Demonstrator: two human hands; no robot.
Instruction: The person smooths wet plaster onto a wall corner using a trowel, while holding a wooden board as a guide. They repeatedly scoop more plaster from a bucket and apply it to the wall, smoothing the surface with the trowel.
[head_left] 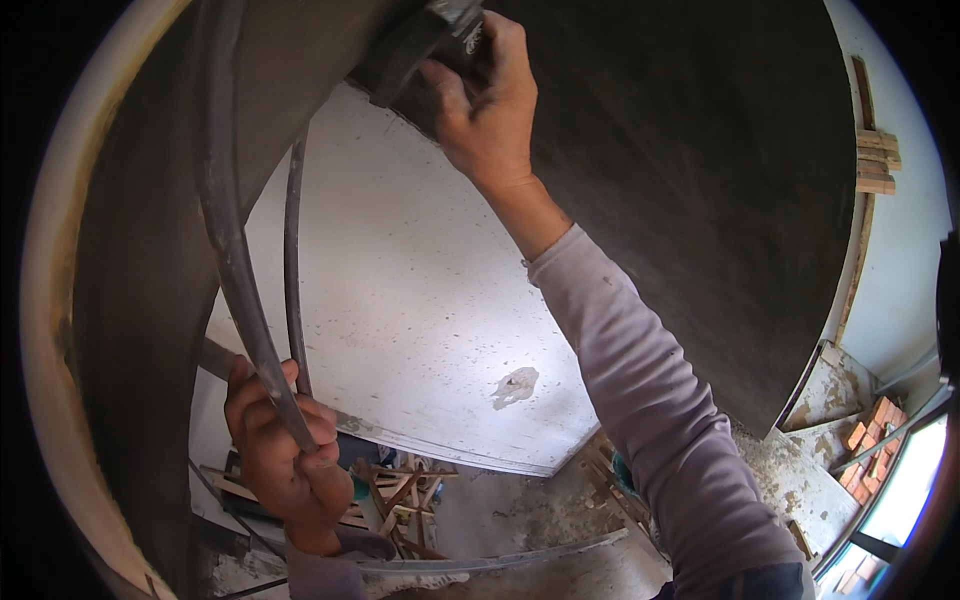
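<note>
The right sleeve (650, 370), greyish, runs from the lower right up toward the top centre. At the lower left, the left hand (275, 440) is clasped around a dark pole (240, 270) that slants down from the upper left; the hold looks meant for steadying, though whether it steadies the pole or the person cannot be told. That forearm rises from the bottom edge, fingers curled, knuckles outward. A second dark pole (293, 240) passes just behind; whether the fingers touch it is unclear.

At the top centre, the right hand (500, 110) grasps a dark, blocky tool (405, 65), thumb to the left and the other fingers partly hidden. The arm is stretched upward, wrist fairly straight, seemingly to bring the tool to the large dark surface (700, 180); contact cannot be made out.

Beyond lies a pale, speckled surface (430, 260) at the centre. Farther off are wood scraps (405, 500) at the lower centre and reddish bricks (872, 450) at the lower right.
</note>
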